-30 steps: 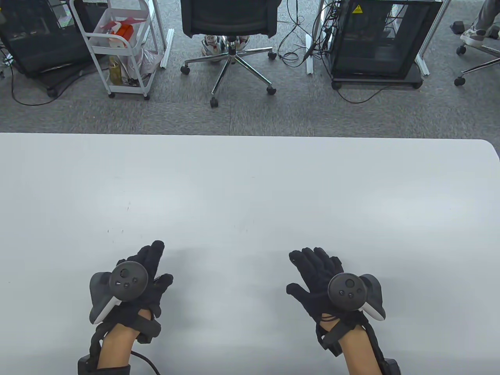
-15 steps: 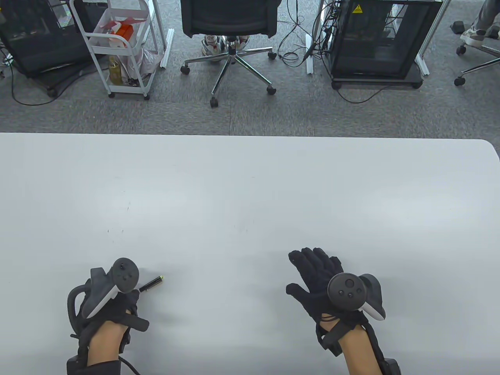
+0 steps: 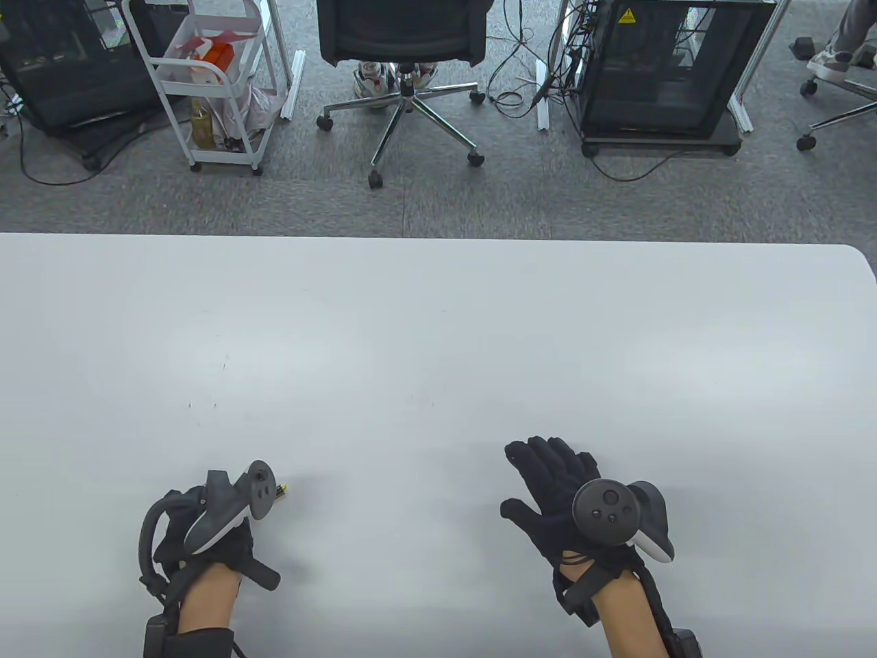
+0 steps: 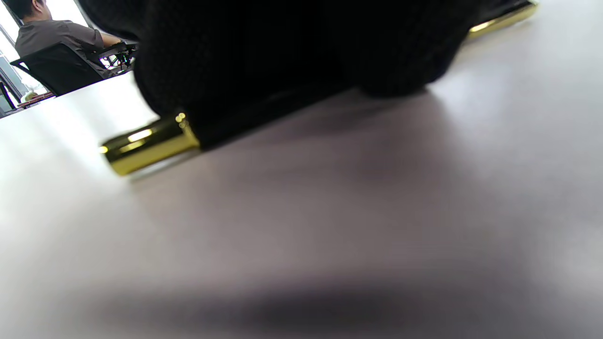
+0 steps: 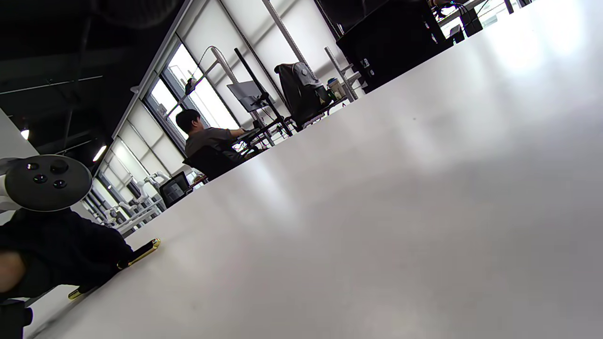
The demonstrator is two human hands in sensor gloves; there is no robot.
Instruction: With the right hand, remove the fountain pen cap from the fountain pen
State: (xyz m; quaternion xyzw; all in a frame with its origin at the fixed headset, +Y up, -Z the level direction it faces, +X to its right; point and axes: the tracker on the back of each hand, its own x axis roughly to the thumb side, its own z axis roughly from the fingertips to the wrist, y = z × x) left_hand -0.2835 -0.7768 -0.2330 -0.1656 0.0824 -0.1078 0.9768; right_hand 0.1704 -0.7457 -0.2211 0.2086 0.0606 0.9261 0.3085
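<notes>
A black fountain pen with gold ends is in my left hand (image 3: 233,545) at the table's near left. In the table view only its gold tip (image 3: 281,489) pokes out past the tracker. In the left wrist view my gloved fingers (image 4: 282,56) wrap the barrel, one gold end (image 4: 146,146) sticks out just above the table. In the right wrist view the pen (image 5: 141,252) points up and right from that hand (image 5: 61,259). My right hand (image 3: 548,473) rests flat on the table, fingers spread, empty, well to the pen's right.
The white table (image 3: 438,329) stretches far ahead with a rounded far right corner. Beyond its far edge stand an office chair (image 3: 404,62), a white trolley (image 3: 212,82) and a black cabinet (image 3: 658,68) on the floor.
My left hand went from lying flat to turned on its side and closed around the pen, then shifted slightly right, covering most of it. The right hand has not moved.
</notes>
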